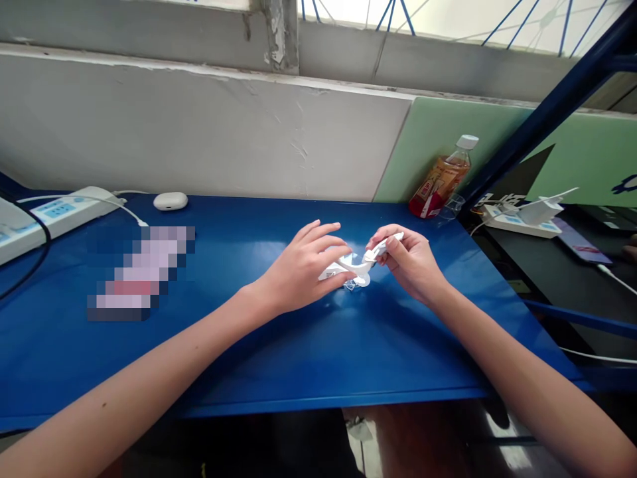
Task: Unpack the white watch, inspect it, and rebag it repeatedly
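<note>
My right hand [405, 259] pinches a white, curved, strip-like thing [359, 269] between thumb and fingers; its exact kind I cannot make out. One end of it sticks up past my right fingertips. The other end curves down to the left, into the gap between the thumb and index finger of my left hand [308, 265]. My left fingers are spread and stretched out around that end; whether they touch it I cannot tell. Just under the strip, on the blue table [318, 358], lie a small white piece and some crumpled clear plastic [354, 285], partly hidden by my left hand.
At the left are a white power strip [82, 206], a white earbud case [170, 201] and a blurred-out flat object [142, 272] with a white cable by it. A drink bottle [442, 176] leans at the back right. A second power strip [522, 221] lies beyond the blue frame bar [542, 106].
</note>
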The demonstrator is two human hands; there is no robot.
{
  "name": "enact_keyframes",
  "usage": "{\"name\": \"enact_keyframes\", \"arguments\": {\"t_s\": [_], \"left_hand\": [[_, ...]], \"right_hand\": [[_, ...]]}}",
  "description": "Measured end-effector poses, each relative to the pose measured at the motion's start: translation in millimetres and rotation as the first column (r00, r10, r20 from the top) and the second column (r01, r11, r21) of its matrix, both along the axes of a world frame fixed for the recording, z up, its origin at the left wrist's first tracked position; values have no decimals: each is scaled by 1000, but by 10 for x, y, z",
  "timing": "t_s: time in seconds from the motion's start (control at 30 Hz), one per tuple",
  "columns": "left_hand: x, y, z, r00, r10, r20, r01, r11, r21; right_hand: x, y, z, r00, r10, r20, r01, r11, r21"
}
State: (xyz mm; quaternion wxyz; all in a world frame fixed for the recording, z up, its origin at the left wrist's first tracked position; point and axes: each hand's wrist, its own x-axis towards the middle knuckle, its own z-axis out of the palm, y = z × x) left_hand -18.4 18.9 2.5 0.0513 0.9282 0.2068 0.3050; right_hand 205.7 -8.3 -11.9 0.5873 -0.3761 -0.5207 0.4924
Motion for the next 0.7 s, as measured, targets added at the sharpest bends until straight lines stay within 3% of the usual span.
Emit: {"name": "enact_keyframes", "arguments": {"t_s": [0.1,0.27,0.4,0.47,0.5,0.63,0.7], "left_hand": [[96,-12,-26,999,-46,28,47,998,-47],[145,-97,-76,967,-61,245,114,972,-206],[139,-193,-76,962,-1,274,139,864,-484],[158,-229,-66,955,15,296,182,759,-625],[174,-241,-61,945,26,325,221,681,-698],[238,-251,-56,881,151,449,405,249,-879],[249,-238,-60,860,251,445,439,81,-895]], "right_hand": [[-8,-14,33,994,16,-105,-21,999,-47],[4,-29,75,977,44,-209,-76,986,-148],[-98,-33,109,965,64,-255,-112,978,-178],[-189,4,127,958,69,-277,-128,971,-201],[-240,34,134,956,76,-282,-136,970,-200],[-437,197,153,937,155,-314,-219,959,-181],[-504,267,161,897,245,-368,-330,925,-189]]}}
